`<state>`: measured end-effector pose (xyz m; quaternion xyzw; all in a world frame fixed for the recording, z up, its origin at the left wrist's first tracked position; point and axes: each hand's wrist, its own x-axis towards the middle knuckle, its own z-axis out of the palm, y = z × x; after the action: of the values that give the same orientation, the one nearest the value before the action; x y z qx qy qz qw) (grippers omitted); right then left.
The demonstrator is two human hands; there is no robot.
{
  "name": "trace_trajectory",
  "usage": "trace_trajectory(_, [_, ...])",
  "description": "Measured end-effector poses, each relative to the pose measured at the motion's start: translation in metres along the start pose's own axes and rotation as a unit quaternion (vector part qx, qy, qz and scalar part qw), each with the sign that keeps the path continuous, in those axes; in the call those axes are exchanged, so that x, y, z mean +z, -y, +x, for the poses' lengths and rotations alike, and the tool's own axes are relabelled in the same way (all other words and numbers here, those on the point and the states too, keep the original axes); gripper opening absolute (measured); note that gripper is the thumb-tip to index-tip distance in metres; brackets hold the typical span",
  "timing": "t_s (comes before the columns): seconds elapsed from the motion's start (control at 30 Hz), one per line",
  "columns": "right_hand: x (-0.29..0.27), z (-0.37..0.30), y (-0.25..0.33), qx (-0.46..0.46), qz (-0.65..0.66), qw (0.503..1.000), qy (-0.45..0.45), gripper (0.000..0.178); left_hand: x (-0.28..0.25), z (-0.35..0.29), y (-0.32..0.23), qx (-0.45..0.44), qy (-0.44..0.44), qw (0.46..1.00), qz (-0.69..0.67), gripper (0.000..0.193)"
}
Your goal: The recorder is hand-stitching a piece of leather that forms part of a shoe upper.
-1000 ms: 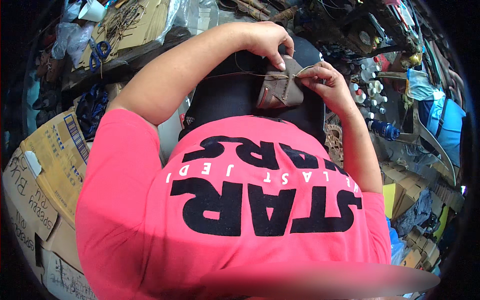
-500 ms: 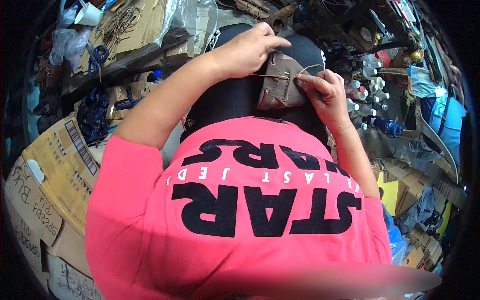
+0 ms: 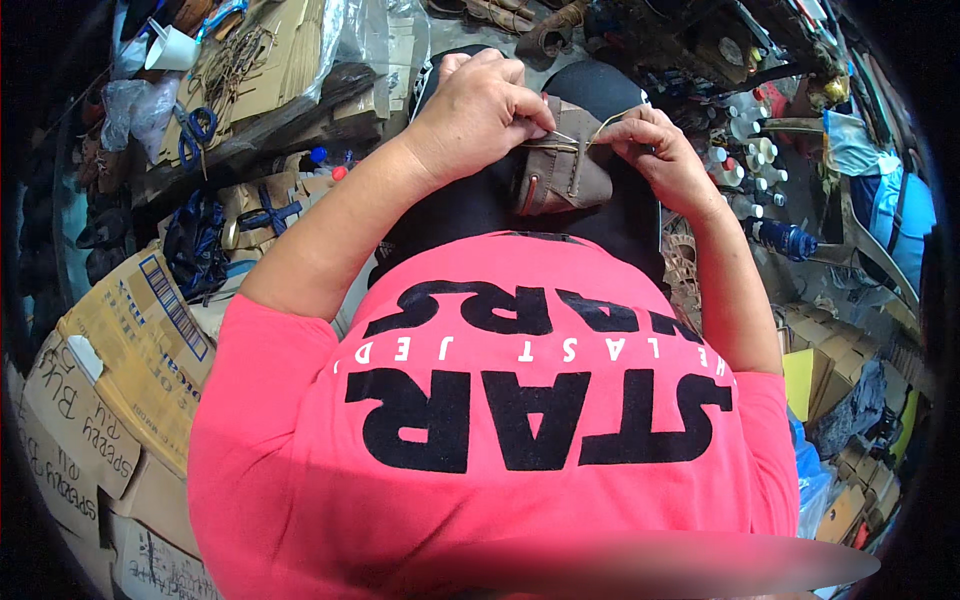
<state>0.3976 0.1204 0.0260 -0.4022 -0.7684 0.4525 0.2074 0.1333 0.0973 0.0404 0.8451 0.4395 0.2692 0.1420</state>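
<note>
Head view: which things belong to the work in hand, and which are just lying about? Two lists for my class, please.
Seemingly in the work:
brown stitched piece
tan thread, pinched in the right hand
left hand, close to the piece

Apparently lying about, untouched:
blue-handled scissors
white cup
blue bottle
yellow carton

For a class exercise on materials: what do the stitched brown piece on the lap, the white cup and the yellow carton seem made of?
Stitched brown piece: leather or a synthetic look-alike, matte; dull, thick-looking and bent to shape.
White cup: probably plastic, smooth; evenly coloured.
Yellow carton: apparently cardboard, printed; flat, stiff-looking panels.
</note>
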Motion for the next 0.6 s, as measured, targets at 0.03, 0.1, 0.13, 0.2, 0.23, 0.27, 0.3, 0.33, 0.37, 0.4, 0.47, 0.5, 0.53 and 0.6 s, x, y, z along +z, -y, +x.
trace_trajectory(0.03, [0.000,0.000,-0.001,0.000,0.001,1.000,-0.001,0.042,0.000,0.000,0.000,0.003,-0.002,1.000,0.006,0.011])
trace_trajectory(0.1, [0.001,0.001,-0.003,-0.019,-0.026,0.999,-0.005,0.042,-0.002,0.000,-0.002,0.007,-0.005,1.000,0.013,0.010])
trace_trajectory(0.13, [0.001,0.001,-0.004,-0.019,-0.026,0.999,-0.005,0.042,-0.004,0.001,-0.004,0.007,0.000,1.000,0.028,0.011])
trace_trajectory(0.2, [0.001,0.000,-0.006,-0.020,-0.010,1.000,-0.007,0.040,-0.005,0.002,-0.008,0.007,0.005,0.999,0.044,0.011])
trace_trajectory(0.23, [0.001,-0.001,-0.007,-0.019,-0.009,1.000,-0.007,0.040,-0.005,0.003,-0.009,0.012,0.013,0.999,0.048,0.010])
trace_trajectory(0.27, [0.000,-0.001,-0.008,-0.012,-0.003,1.000,0.002,0.039,-0.004,0.004,-0.011,0.018,0.021,0.998,0.052,0.010])
trace_trajectory(0.3, [0.000,0.000,-0.007,-0.005,0.002,1.000,0.013,0.037,-0.004,0.004,-0.011,0.017,0.020,0.998,0.052,0.010])
trace_trajectory(0.33, [-0.001,0.000,-0.005,-0.006,0.002,1.000,0.014,0.037,-0.003,0.004,-0.011,0.029,0.027,0.998,0.045,0.011])
trace_trajectory(0.37, [-0.001,-0.001,-0.002,-0.019,-0.025,0.999,0.016,0.037,-0.002,0.004,-0.011,0.042,0.034,0.998,0.037,0.013])
trace_trajectory(0.4, [-0.001,-0.001,-0.002,-0.031,-0.051,0.998,0.017,0.036,-0.003,0.003,-0.010,0.042,0.034,0.998,0.038,0.013])
trace_trajectory(0.47, [-0.002,-0.002,-0.004,-0.033,-0.053,0.998,0.012,0.036,-0.007,0.001,-0.006,0.031,0.049,0.998,-0.018,0.017])
trace_trajectory(0.5, [-0.001,-0.003,-0.004,-0.035,-0.054,0.998,0.009,0.036,-0.007,0.001,-0.005,0.032,0.050,0.998,-0.017,0.017])
trace_trajectory(0.53, [0.000,-0.003,-0.007,-0.035,-0.053,0.998,0.008,0.036,-0.007,0.001,-0.002,0.020,0.062,0.998,-0.022,0.019])
trace_trajectory(0.6, [0.000,0.000,-0.013,-0.023,-0.012,1.000,0.015,0.032,-0.001,0.002,0.006,0.007,0.075,0.997,-0.024,0.020])
